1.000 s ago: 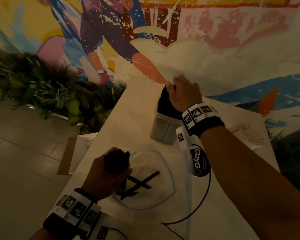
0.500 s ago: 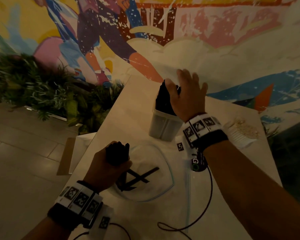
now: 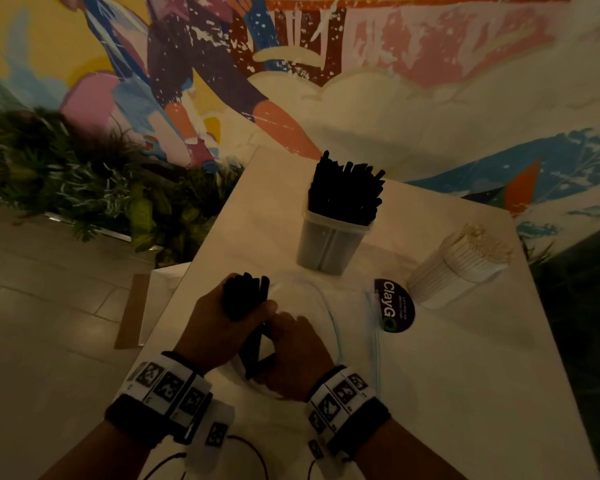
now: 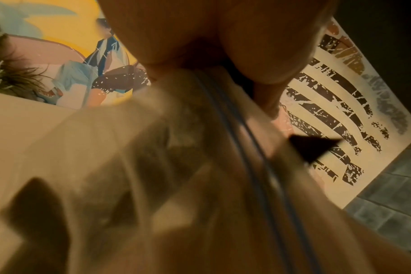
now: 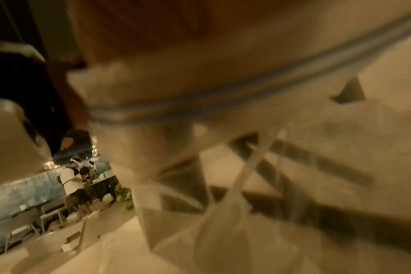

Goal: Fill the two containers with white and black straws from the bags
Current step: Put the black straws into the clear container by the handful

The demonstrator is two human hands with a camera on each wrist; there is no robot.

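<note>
While the left hand (image 3: 219, 327) clenches a bundle of black straws (image 3: 245, 296) upright in its fist, their cut ends poking up above the thumb, the right hand (image 3: 293, 355) sits just beside it on the clear bag (image 3: 323, 306), fingers curled down among the last loose black straws (image 3: 257, 358); whether it has actually pinched any I cannot tell, since its own back hides them. Both hands work at the near edge of the tabletop (image 3: 447, 393).

The container of black straws (image 3: 333, 244) stands straight ahead of the hands, farther along the tabletop, already packed with dark sticks that splay above its translucent rim. Its axis is vertical, and so is the bundle's, so I judge the load could go forward and down with little turning. Either hand could reach it; the left carries the load.

Off to the right, the white straws (image 3: 461, 268) lean in a tight pale cluster, tilted toward the wall. A dark round label (image 3: 394, 304) lies between them and the bag.
</note>
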